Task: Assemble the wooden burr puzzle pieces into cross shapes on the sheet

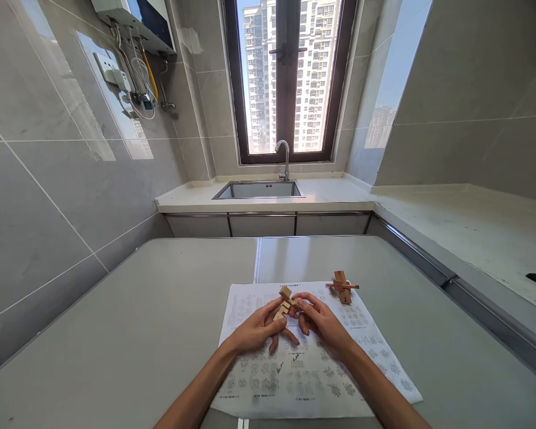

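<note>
My left hand (258, 328) and my right hand (318, 320) meet over a printed instruction sheet (304, 369) on a grey table. Both pinch a small wooden puzzle (286, 302) made of notched light-wood sticks, held just above the paper. The left fingers grip its lower sticks and the right fingertips close on its right side. A second wooden puzzle (342, 286), assembled into a cross shape, stands on the sheet's far right corner, a short way beyond my right hand.
The grey table (138, 322) has a seam down its middle. Beyond it a white counter holds a steel sink (259, 190) and tap (284, 158) under a window. Another counter (473, 226) runs along the right. Tiled wall stands close on the left.
</note>
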A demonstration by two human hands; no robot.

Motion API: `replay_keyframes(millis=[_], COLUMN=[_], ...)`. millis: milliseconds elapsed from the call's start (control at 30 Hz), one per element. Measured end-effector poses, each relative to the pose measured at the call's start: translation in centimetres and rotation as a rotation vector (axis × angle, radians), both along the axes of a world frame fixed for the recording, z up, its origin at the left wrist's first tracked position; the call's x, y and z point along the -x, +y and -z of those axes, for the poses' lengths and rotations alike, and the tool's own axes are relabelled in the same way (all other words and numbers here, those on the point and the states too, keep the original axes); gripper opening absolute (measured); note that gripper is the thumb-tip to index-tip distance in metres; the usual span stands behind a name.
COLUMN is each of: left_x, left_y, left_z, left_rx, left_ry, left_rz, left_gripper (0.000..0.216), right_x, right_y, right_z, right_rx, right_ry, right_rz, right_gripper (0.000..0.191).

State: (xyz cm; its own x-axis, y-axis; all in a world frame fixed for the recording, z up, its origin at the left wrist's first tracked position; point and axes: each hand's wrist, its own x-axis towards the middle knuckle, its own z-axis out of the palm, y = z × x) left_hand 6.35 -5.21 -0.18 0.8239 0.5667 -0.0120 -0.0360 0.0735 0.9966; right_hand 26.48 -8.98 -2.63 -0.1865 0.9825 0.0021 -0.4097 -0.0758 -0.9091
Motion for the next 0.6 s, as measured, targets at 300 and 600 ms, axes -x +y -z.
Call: replay_keyframes(millis=[300, 600], left_x=[-0.4, -0.6], left_y=[-0.2, -0.3], left_z=[1.4, 0.6], left_rx=[-0.016, -0.105], left_ry=[0.049, 0.0], left_rz=[-0.113, -0.287], left_gripper=[0.056, 0.047], right_x=[0.1, 0.4], right_y=[0.2, -0.1], right_z=[0.3, 0.0], right_rx=[-0.037, -0.065], right_ry=[-0.022, -0.073], right_rz=[0.019, -0.053], right_gripper=[0.044, 0.049])
